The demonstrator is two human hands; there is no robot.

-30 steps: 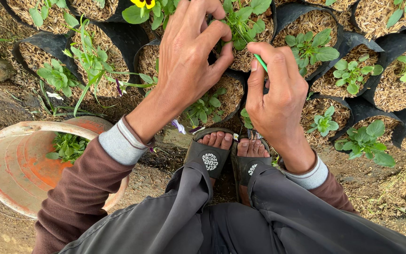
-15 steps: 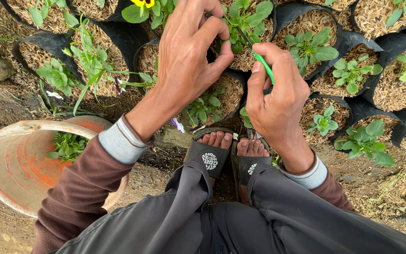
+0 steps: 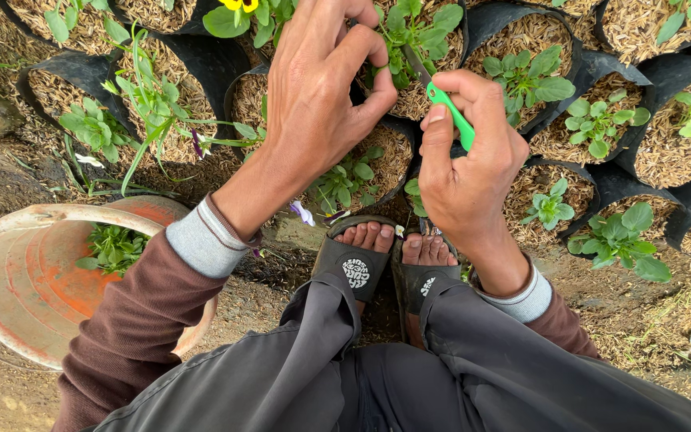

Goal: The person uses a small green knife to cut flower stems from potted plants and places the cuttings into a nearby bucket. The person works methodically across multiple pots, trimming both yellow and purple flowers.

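Fingers of the right hand are curled tight round a green-handled cutting tool, its blade aimed at the far seedling bag. The left hand hovers over that same bag with fingers bent and narrow — whether they pinch a stem I cannot tell.

Largest risk: the orange bucket at near left lies tipped, so its green cuttings could spill. Next, the crowded black bags leave little room — a slip could nick a neighbouring plant. Smallest but sharpest: the blade sits near the left fingertips, and bare toes lie just below.
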